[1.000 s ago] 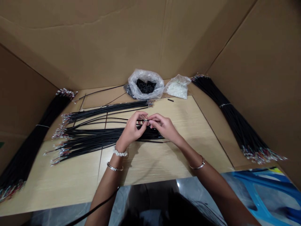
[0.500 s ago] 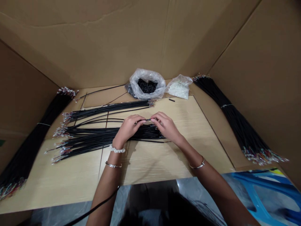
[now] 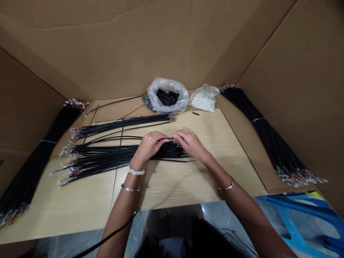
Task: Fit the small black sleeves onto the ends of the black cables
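Note:
A black cable [image 3: 170,139] runs between my two hands above the table. My left hand [image 3: 148,145] is closed, pinching it between thumb and fingers. My right hand [image 3: 190,144] pinches the cable's right end; whether a small sleeve sits there is hidden by the fingers. Under both hands lies a loose spread of black cables [image 3: 104,156] with bared coloured wire ends. Behind them rests a narrower row of cables [image 3: 126,123]. One short black tube [image 3: 195,113] lies alone beyond my right hand.
An open plastic bag [image 3: 153,91] of short black tubes stands at the back, beside a bag of small white parts [image 3: 203,102]. Tied cable bundles lie along the left [image 3: 45,150] and right [image 3: 264,134] cardboard walls. A blue plastic object [image 3: 292,218] is below the table's right front.
My right hand has shifted slightly right along the cable end, and a little more black shows between the hands. The camera view has moved slightly.

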### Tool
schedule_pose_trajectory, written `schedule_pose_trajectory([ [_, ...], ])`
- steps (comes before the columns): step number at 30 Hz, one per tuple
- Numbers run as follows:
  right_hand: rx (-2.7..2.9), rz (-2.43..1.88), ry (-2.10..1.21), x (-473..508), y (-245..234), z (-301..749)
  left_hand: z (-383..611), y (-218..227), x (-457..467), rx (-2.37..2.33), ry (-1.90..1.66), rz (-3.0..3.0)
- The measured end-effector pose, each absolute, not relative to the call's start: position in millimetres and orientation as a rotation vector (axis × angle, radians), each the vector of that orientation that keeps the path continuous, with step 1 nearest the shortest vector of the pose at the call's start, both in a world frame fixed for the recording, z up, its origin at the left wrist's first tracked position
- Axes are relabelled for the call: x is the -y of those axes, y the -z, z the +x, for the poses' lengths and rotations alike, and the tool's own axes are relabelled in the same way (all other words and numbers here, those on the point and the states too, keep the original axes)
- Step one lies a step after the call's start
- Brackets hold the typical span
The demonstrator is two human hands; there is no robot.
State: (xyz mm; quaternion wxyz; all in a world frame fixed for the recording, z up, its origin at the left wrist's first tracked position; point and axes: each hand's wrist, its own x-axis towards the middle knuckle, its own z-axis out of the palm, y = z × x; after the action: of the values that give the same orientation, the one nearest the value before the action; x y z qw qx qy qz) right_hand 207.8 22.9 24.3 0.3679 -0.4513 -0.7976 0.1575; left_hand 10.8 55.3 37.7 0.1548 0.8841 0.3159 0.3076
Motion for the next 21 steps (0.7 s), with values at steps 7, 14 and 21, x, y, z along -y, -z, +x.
schedule_pose_trajectory([
  [7,2.067,-1.244,-0.405,-21.6,-27.1,211.6,8.7,-39.4,-55.6,-0.951,-0.816,2.52],
  [14,2.089,-1.145,-0.489,-21.3,-28.9,212.6,16.2,-38.5,-48.8,-0.925,-0.723,2.498],
  [21,2.018,-1.164,-0.513,-21.9,-34.3,215.6,6.4,-41.7,-55.5,-0.949,-0.737,2.397],
])
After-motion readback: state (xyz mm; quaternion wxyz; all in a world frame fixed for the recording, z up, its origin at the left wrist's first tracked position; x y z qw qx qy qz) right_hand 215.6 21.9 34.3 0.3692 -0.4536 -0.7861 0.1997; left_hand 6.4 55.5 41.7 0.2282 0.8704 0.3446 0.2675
